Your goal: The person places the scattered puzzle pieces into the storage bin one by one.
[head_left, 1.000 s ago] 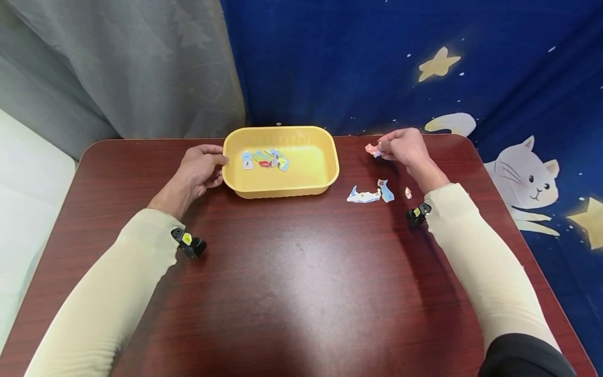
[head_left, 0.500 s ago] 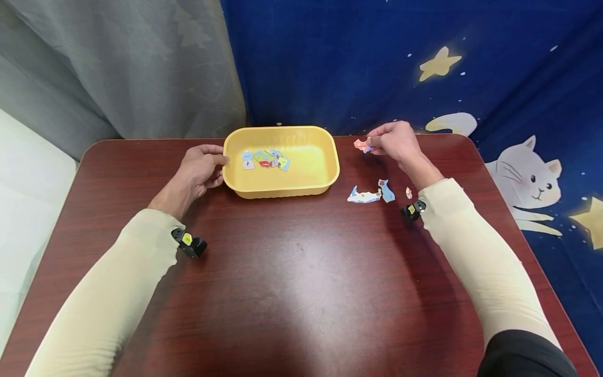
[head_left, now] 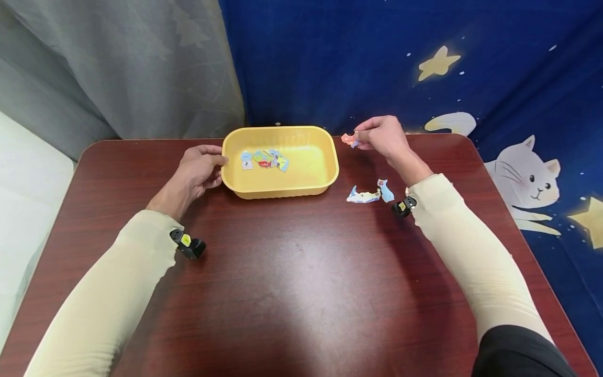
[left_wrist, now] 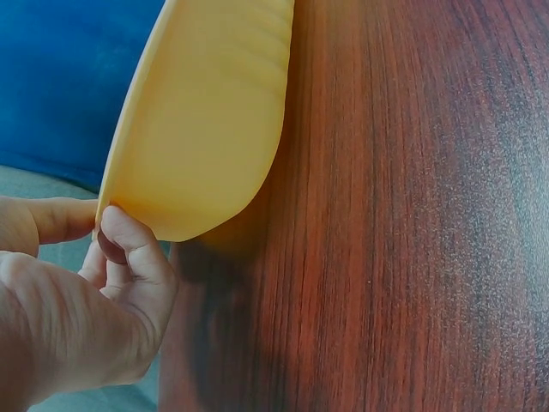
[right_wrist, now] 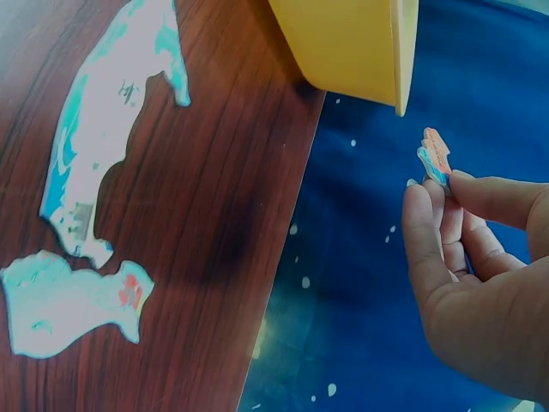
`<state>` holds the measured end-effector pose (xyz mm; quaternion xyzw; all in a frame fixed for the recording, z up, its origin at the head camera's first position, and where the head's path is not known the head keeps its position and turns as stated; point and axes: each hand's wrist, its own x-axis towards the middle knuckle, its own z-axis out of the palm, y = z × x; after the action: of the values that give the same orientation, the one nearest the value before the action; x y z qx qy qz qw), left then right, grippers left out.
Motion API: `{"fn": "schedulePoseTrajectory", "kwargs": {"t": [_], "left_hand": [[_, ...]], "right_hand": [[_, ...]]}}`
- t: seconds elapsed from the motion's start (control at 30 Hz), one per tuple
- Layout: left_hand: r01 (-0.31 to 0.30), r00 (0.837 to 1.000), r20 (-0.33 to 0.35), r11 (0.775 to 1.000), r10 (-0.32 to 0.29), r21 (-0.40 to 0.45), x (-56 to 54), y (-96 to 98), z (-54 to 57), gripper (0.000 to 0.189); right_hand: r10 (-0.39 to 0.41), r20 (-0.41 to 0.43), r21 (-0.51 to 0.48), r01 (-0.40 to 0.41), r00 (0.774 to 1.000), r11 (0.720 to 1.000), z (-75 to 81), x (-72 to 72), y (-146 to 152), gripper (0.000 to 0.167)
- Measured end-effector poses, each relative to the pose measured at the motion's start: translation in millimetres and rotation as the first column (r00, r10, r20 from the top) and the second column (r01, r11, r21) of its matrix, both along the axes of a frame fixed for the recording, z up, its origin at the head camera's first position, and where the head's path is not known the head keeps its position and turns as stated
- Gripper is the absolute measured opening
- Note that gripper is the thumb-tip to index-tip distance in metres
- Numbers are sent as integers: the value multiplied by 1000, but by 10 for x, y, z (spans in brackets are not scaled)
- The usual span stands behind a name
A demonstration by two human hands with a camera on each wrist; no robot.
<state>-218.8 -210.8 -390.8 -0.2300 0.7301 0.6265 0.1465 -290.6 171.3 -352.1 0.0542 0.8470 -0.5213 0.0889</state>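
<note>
A yellow plastic basket (head_left: pixel 308 167) stands near the table's far edge, with several colourful puzzle pieces (head_left: pixel 265 164) bunched in its left half. My left hand (head_left: pixel 199 166) pinches the basket's left rim between thumb and fingers, as the left wrist view confirms. Just right of the basket, my right hand (head_left: pixel 385 140) holds a small orange-and-blue puzzle piece (right_wrist: pixel 436 154) by its edge, raised above the table. A long, pale curved piece (head_left: pixel 364 197) and a light-blue piece (head_left: pixel 386 191) lie on the table below that hand. The right sleeve and wrist camera almost cover another small piece.
The dark red wooden table (head_left: pixel 282 272) has rounded far corners. Right behind it hang a grey curtain (head_left: pixel 141 68) and a blue curtain (head_left: pixel 320 63) printed with stars and a cat. A black camera (head_left: pixel 403 207) sits on the right wrist.
My right hand has moved left and slightly away toward the basket, carrying the orange-and-blue puzzle piece. Its sleeve now nearly hides the small piece on the table. The left hand stays on the rim.
</note>
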Motion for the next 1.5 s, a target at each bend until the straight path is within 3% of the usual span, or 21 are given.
{"fn": "schedulePoseTrajectory", "kwargs": {"t": [0.43, 1.5], "left_hand": [[3, 1000, 4, 1000, -3, 3, -10, -2, 10, 39], [-4, 1000, -5, 1000, 4, 17, -17, -9, -11, 36]], "right_hand": [[15, 61, -148, -6, 998, 989, -34, -23, -250, 26], [66, 145, -195, -36, 987, 980, -164, -89, -920, 15]]}}
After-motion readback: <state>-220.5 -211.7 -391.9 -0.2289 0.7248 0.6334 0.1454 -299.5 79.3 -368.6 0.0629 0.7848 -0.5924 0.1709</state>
